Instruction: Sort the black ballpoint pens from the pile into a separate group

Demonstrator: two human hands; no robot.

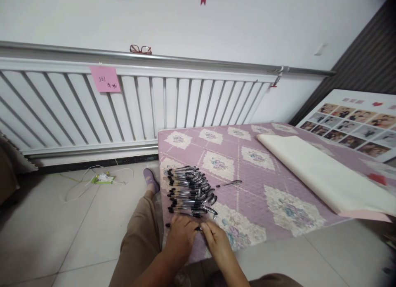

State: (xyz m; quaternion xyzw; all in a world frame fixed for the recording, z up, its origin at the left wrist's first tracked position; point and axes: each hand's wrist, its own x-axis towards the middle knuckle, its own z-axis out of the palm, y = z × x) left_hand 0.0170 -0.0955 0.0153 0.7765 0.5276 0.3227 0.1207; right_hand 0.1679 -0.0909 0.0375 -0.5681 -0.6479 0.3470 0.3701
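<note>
Near the front edge of the flowered tablecloth (216, 144), both of my hands are on one black pen (198, 228). My left hand (182, 234) is closed over its barrel, and the dark end sticks out to the left. With thumb and fingers, my right hand (213, 238) pinches the pen's other end; the fingers hide most of that end. Just beyond my hands lie several clear-barrelled pens with black ends (188, 190), side by side in a row. To their right, one loose pen (230, 183) lies apart, with a small black cap (218, 186) by its left end.
A rolled cream sheet (312, 171) lies across the table's right side, before a photo board (352, 122). A white radiator (185, 99) runs behind the table, with glasses (140, 49) on its pipe. On the floor at left is a power strip with cables (104, 178).
</note>
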